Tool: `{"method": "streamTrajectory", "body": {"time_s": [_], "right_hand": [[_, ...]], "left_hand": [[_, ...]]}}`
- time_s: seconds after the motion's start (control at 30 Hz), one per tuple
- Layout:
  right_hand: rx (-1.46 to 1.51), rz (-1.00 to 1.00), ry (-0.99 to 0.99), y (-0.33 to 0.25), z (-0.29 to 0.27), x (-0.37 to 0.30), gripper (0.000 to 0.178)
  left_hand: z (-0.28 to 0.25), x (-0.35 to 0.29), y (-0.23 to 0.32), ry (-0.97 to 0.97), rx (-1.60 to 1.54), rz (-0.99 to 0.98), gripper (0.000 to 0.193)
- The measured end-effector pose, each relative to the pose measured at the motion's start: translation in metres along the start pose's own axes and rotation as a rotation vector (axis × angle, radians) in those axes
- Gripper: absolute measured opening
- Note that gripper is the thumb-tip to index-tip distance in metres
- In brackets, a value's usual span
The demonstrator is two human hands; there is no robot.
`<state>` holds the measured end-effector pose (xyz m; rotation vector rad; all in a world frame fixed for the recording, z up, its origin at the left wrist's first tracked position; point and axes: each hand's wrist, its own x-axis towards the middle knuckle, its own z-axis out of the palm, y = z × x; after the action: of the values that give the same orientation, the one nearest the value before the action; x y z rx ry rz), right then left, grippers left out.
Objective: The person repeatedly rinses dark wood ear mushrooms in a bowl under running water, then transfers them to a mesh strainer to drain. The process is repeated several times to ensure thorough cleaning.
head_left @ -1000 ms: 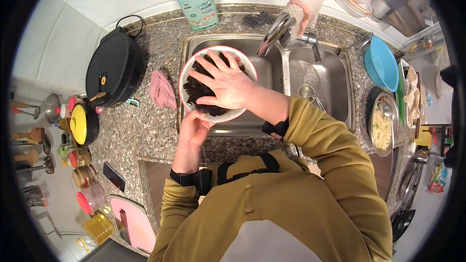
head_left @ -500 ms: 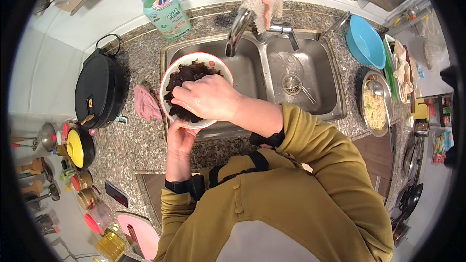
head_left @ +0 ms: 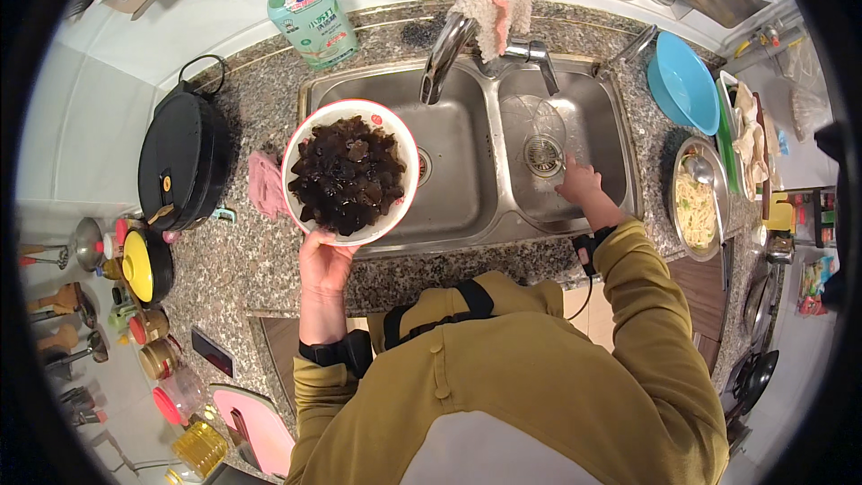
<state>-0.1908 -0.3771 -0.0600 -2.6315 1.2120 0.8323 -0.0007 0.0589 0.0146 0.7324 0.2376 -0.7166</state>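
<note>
A white bowl (head_left: 351, 171) of dark fungus is gripped at its near rim by the left hand (head_left: 325, 262) over the left sink basin (head_left: 449, 162). The right hand (head_left: 579, 184), fingers loosely spread, touches the right basin's strainer (head_left: 543, 154). The bowl is best kept level.

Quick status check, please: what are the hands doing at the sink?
Left hand holds bowl of black mushrooms over left basin. Right hand reaches into right basin beside drain strainer. Faucet above.

Bright even indoor light, soft shadows, sharp centre, strong fisheye bending, black vignette corners
</note>
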Motion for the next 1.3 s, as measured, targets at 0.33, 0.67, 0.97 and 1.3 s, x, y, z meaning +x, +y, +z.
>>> {"method": "streamTrajectory", "body": {"time_s": [0.33, 0.67, 0.97, 1.3], "right_hand": [[0.158, 0.085, 0.093, 0.019, 0.037, 0.04, 0.052], [0.087, -0.016, 0.208, 0.047, 0.022, 0.058, 0.023], [0.294, -0.282, 0.456, 0.07, -0.109, -0.166, 0.017], [0.889, -0.471, -0.164, -0.077, -0.075, -0.137, 0.026]], "left_hand": [[-0.001, -0.006, 0.005, 0.035, -0.025, 0.038, 0.06], [0.01, -0.012, 0.018, 0.024, -0.007, 0.033, 0.065], [0.006, -0.009, 0.016, 0.003, 0.01, 0.041, 0.061], [0.007, -0.02, 0.028, 0.006, 0.01, 0.034, 0.06]]}}
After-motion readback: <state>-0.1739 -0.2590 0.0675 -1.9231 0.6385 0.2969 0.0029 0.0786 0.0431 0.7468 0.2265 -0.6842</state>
